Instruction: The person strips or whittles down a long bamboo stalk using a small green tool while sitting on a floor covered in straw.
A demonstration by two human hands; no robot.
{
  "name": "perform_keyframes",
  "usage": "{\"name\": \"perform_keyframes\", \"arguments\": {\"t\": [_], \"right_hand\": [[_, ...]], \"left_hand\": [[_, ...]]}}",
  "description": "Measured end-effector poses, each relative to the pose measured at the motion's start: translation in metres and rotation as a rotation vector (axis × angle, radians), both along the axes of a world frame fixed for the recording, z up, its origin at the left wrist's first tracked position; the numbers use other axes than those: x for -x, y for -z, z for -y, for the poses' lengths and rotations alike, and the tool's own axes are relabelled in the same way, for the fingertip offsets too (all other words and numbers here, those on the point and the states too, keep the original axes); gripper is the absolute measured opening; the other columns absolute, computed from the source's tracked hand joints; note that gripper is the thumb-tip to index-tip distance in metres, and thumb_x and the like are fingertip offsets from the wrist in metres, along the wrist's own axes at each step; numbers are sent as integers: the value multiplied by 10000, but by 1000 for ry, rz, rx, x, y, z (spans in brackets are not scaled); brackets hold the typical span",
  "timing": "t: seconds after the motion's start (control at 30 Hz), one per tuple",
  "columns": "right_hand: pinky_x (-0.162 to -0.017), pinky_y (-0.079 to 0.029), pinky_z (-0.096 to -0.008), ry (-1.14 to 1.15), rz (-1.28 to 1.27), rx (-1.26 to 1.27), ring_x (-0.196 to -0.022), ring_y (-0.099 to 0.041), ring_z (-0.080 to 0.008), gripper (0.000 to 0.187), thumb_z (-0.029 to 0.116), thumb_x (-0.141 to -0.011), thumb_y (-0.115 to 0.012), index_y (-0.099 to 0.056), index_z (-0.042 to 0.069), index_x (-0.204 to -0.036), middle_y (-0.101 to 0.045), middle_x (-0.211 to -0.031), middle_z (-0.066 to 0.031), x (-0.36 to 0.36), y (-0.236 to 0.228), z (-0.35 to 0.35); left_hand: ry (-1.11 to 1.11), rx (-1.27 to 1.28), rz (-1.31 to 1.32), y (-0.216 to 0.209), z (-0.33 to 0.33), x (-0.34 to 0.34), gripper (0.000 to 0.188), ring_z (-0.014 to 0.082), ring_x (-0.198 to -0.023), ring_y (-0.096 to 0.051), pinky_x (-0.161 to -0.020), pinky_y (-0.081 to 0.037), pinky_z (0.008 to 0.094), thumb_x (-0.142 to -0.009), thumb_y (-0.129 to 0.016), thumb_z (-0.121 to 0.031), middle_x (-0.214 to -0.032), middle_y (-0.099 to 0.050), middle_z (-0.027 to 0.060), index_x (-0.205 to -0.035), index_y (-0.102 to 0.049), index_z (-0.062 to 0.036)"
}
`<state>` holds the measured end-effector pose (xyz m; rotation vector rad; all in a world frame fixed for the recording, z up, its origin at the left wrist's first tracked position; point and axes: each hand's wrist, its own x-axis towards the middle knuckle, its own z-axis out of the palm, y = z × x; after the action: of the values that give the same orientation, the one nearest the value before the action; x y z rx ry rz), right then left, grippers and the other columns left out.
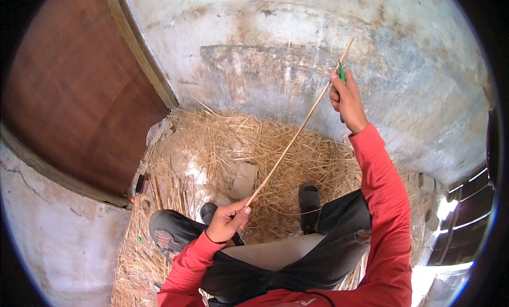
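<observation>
A long, thin, straw-coloured stick (297, 136) slants up from lower left to upper right in front of me. My left hand (227, 222) is closed around its lower end, thumb on top, near my left knee. Out in front of the wall, my right hand (348, 100) is closed on a small green tool (342, 73), mostly hidden in the fist. That tool lies against the stick close to its upper end, where my thumb also touches the stick. Whether the tool has a blade cannot be made out. The stick's tip sticks out past my right hand.
Loose straw and stick scraps (222, 132) cover the floor around my feet. A stained wall (297, 20) stands ahead, with a brown door panel (79, 94) at left. A dark sandal (309, 196) and a pale flat block (244, 179) lie between my knees. Dark slats (461, 222) border the right.
</observation>
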<state>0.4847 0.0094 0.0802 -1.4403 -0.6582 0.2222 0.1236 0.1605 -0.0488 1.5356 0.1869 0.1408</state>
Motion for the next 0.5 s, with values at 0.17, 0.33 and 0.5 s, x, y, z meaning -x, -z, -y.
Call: {"name": "perform_keyframes", "arguments": {"t": [0.17, 0.33, 0.5], "right_hand": [[-500, -368, -280, 44, 366, 262, -557, -464, -84, 308, 360, -1027, -558, -525, 62, -1097, -489, -657, -2, 26, -3, 11], [-604, -459, -379, 38, 419, 472, -579, -552, -213, 393, 379, -1035, -535, -610, -1, -968, -554, -646, -111, 34, -14, 15], [-627, -461, -442, 161, 634, 573, -590, -553, -349, 499, 425, -1038, -497, -620, -31, -877, -574, -662, -202, 5, 4, 22]], "left_hand": [[-64, -5, -37, -3, -6, 2, 382, 35, -605, -379, -562, -331, 210, -1046, -549, -147, -695, -431, -70, -1410, -554, -31], [-90, 42, -43, -4, -7, 2, 370, 28, -613, -379, -559, -327, 208, -1036, -571, -150, -693, -441, -68, -1389, -580, -39], [-120, -33, -45, 8, -7, 3, 366, 25, -623, -399, -564, -346, 208, -1013, -611, -136, -681, -460, -71, -1362, -602, -27]]}}
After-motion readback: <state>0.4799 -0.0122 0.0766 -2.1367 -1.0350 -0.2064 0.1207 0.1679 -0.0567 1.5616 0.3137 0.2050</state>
